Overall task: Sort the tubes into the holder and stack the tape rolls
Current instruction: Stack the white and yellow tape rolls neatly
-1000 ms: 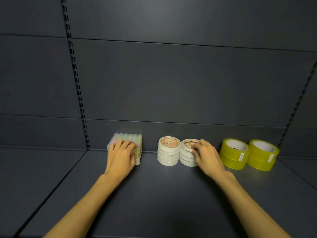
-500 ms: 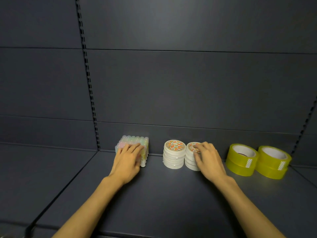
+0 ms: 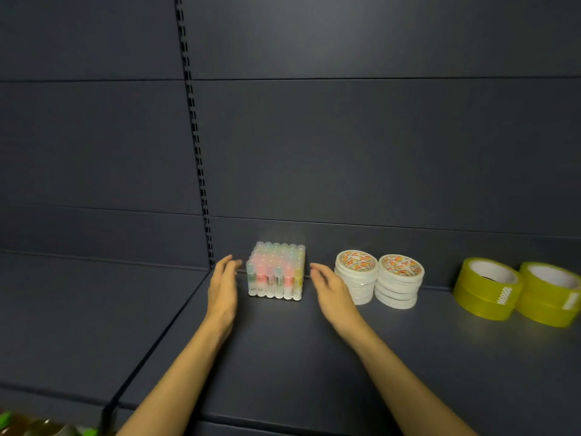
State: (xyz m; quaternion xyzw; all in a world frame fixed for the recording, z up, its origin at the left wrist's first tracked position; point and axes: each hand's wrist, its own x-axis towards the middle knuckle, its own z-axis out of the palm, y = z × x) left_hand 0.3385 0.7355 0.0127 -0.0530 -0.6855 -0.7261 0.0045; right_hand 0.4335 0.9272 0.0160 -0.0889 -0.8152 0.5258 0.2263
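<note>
A dark shelf with a slotted upright in its back panel. The holder of tubes, filled with upright pastel tubes, stands near the back edge. The left hand, fingers straight and relaxed, is at the holder's 9 o'clock, just beside it without touching; the right hand, likewise unclenched and holding nothing, is at its 3 o'clock. Further toward 3 o'clock stand two white tape stacks: the nearer and the farther, touching each other. Well apart, at the far right, are two yellow tape stacks and.
</note>
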